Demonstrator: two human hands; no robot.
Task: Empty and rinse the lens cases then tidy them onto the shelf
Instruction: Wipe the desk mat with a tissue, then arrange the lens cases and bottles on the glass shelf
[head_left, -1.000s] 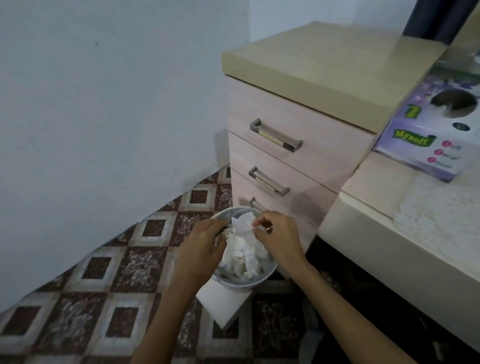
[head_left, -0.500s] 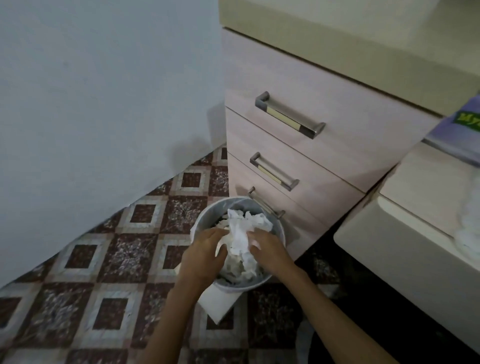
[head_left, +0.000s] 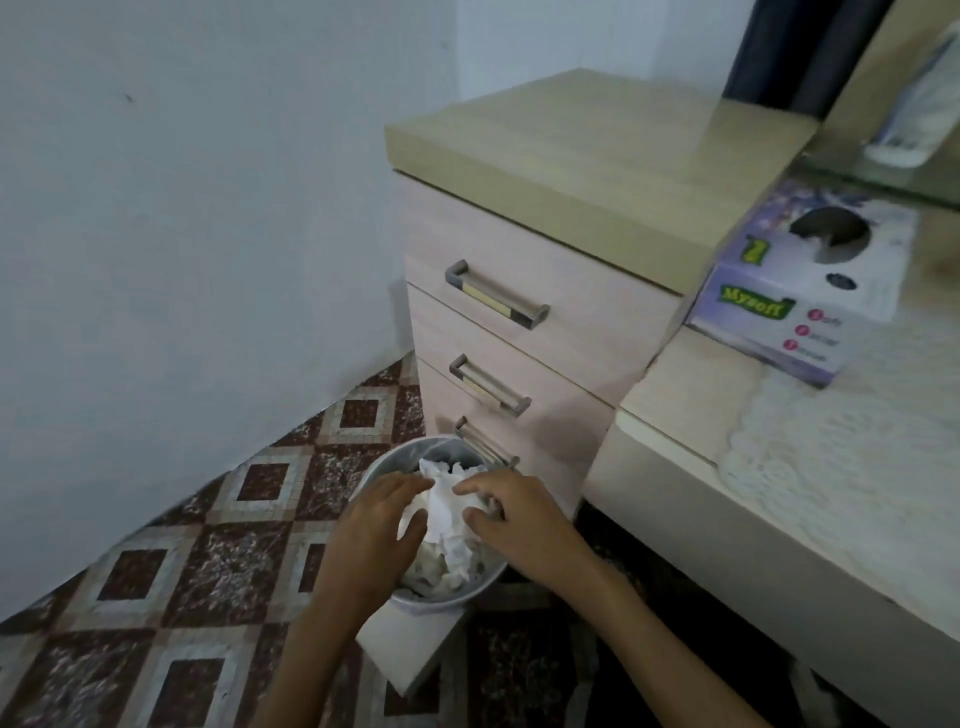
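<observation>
Both hands are over the bin (head_left: 387, 470) on the floor (head_left: 223, 561). L hand (head_left: 371, 530) & R hand (head_left: 519, 522) each pinch a tissue wad (head_left: 441, 506) betw thumb & fingers (head_left: 413, 486), just above the bin's heap of used tissues (head_left: 441, 571). Lens cases not in view; can't tell if one's wrapped in the wad. Drawer unit (head_left: 519, 291) is just behind the bin, tissue box (head_left: 800, 291) up and right of it on the surface (head_left: 675, 384). Prob early: emptying/discarding at best. Rinse & shelving both left, and no sink or shelf is seen.
</observation>
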